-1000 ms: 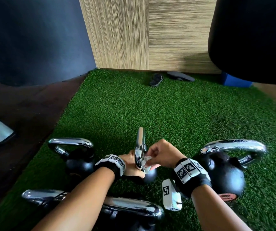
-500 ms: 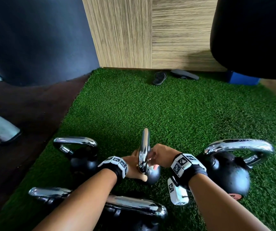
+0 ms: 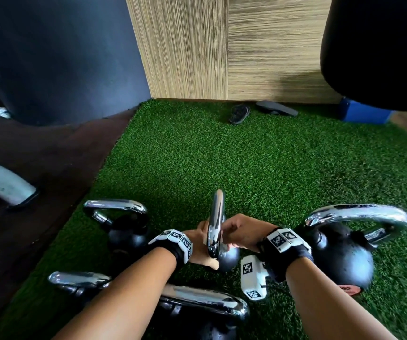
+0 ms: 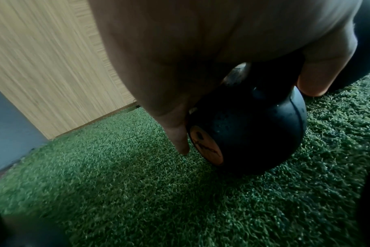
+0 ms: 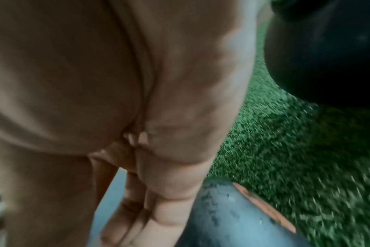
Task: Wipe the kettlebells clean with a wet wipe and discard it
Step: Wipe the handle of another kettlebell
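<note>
A small black kettlebell (image 3: pixel 229 260) stands on the green turf, its chrome handle (image 3: pixel 216 222) edge-on to me. My left hand (image 3: pixel 196 242) grips it low, where handle meets ball. In the left wrist view, finger and thumb wrap that neck above the ball (image 4: pixel 254 133) with its orange label. My right hand (image 3: pixel 243 231) is curled against the handle's right side. The wet wipe is almost hidden inside it; only a pale scrap (image 5: pixel 137 141) shows in the right wrist view.
Three more kettlebells ring the spot: one left (image 3: pixel 123 231), a large one right (image 3: pixel 339 258), one in front of me (image 3: pixel 197 303). Two dark slippers (image 3: pixel 239 114) and a blue box (image 3: pixel 364 112) lie by the wooden wall. A black bag (image 3: pixel 379 45) hangs at upper right.
My right hand has slid down the chrome handle and closed in on it. The white wipe that showed between my fingers a second ago is now covered. My left hand keeps its hold.
</note>
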